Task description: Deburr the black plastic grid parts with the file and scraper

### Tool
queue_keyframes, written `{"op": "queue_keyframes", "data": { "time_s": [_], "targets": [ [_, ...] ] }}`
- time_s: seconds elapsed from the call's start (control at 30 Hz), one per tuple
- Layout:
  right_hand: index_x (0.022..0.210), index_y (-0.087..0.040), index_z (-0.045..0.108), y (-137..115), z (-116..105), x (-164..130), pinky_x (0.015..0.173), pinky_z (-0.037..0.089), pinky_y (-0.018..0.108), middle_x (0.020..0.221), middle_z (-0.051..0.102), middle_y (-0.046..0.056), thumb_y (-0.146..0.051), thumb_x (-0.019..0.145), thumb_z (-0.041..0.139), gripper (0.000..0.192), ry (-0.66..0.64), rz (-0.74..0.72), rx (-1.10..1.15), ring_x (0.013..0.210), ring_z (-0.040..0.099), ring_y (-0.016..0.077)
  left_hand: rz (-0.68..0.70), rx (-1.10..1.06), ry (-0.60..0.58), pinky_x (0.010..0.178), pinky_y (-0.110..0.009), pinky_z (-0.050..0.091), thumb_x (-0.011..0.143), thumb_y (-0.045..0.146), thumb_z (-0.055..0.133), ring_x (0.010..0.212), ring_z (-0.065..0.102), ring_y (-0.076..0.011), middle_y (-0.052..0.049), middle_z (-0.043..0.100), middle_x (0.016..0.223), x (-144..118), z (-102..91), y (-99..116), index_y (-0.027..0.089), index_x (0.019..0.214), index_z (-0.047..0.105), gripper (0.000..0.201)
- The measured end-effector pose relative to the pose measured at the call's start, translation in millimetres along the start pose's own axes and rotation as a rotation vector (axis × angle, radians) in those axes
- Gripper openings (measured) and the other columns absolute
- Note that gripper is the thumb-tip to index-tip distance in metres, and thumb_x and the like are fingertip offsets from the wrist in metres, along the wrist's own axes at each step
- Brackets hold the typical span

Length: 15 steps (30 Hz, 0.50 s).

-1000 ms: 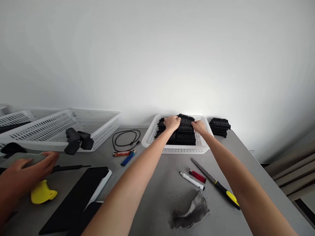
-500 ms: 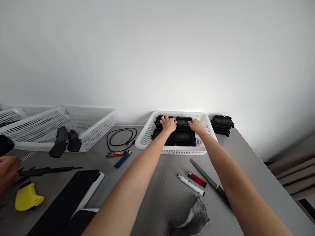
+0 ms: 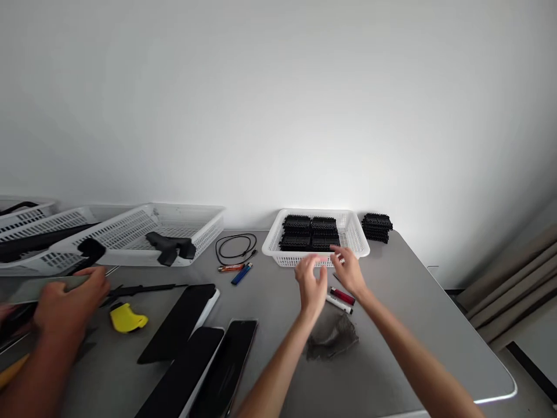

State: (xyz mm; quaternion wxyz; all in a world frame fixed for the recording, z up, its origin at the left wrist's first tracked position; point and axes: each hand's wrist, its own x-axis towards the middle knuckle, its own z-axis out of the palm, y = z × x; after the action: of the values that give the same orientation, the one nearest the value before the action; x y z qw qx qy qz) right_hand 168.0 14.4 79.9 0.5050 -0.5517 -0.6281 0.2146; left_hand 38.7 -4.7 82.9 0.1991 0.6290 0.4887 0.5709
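Hovering over bare table point(image 3: 418, 325) just short of the basket point(image 3: 357, 241), the left hand point(image 3: 311, 284) and right hand point(image 3: 348, 273) hang close together, fingers loosely spread, holding nothing. Black parts point(image 3: 311, 232) fill the basket near the far edge; markers point(image 3: 342, 299) lie beneath.

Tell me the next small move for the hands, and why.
Probably lower the right hand onto the red marker just beneath it. Both it and the left hand hover empty, fingers loose, short of the white basket, whose black parts sit neatly stacked.
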Motion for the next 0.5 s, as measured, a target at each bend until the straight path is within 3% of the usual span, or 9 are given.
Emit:
{"op": "queue_keyframes", "data": {
  "time_s": [0.17,0.23,0.3,0.33,0.4,0.43,0.5],
  "targets": [
    [0.118,-0.028,0.068,-11,-8,-159,0.078,0.054,0.037,0.104,0.064,0.010,-0.039,0.092,0.049,0.034,-0.036,0.014,0.117,0.089,0.063,0.0233,-0.123,-0.172,-0.140,0.093,-0.047,0.049,0.086,0.041,0.054,0.107,0.062,-0.0304,-0.011,0.068,0.103,-153,-43.4,5,0.035,0.087,0.071,0.018],
    [0.115,-0.031,0.069,-6,-16,-215,0.076,0.055,0.039,0.101,0.064,0.010,-0.044,0.093,0.046,0.035,0.033,0.086,0.089,0.086,0.064,0.0245,-0.214,-0.151,-0.199,0.089,-0.047,0.051,0.085,0.046,0.054,0.104,0.064,-0.0310,-0.012,0.069,0.103,-211,-72.2,5,0.037,0.086,0.072,0.021],
    [0.107,-0.031,0.071,0,-27,-264,0.075,0.055,0.040,0.100,0.065,0.011,-0.048,0.093,0.044,0.035,0.117,0.181,0.046,0.083,0.064,0.0256,-0.283,-0.157,-0.322,0.086,-0.047,0.053,0.080,0.052,0.057,0.096,0.067,-0.0318,-0.012,0.071,0.097,-245,-110.4,13,0.036,0.077,0.074,0.024],
    [0.102,-0.031,0.072,4,-32,-285,0.076,0.055,0.041,0.099,0.065,0.011,-0.050,0.092,0.044,0.036,0.159,0.230,0.027,0.083,0.064,0.0265,-0.307,-0.172,-0.383,0.083,-0.047,0.055,0.075,0.056,0.062,0.089,0.068,-0.0320,-0.012,0.072,0.089,-248,-132.6,19,0.035,0.069,0.073,0.024],
    [0.094,-0.031,0.072,12,-41,-322,0.070,0.055,0.041,0.095,0.066,0.012,-0.054,0.090,0.045,0.036,0.225,0.315,0.012,0.082,0.065,0.0285,-0.377,-0.202,-0.336,0.068,-0.046,0.055,0.058,0.060,0.073,0.073,0.068,-0.0307,-0.008,0.070,0.073,-223,-180.1,32,0.037,0.061,0.070,0.024],
    [0.090,-0.032,0.073,17,-44,-339,0.070,0.055,0.042,0.093,0.066,0.012,-0.055,0.087,0.047,0.035,0.242,0.333,0.014,0.080,0.065,0.0292,-0.411,-0.229,-0.262,0.061,-0.045,0.054,0.050,0.060,0.078,0.067,0.067,-0.0300,-0.006,0.068,0.066,-197,-203.6,37,0.037,0.060,0.069,0.026],
    [0.079,-0.035,0.073,28,-49,-371,0.066,0.054,0.044,0.085,0.065,0.010,-0.058,0.083,0.049,0.033,0.281,0.358,0.008,0.070,0.064,0.0293,-0.399,-0.244,-0.138,0.060,-0.042,0.052,0.049,0.066,0.074,0.066,0.066,-0.0267,-0.003,0.064,0.064,-128,-245.9,40,0.039,0.070,0.070,0.034]
  ]
}}
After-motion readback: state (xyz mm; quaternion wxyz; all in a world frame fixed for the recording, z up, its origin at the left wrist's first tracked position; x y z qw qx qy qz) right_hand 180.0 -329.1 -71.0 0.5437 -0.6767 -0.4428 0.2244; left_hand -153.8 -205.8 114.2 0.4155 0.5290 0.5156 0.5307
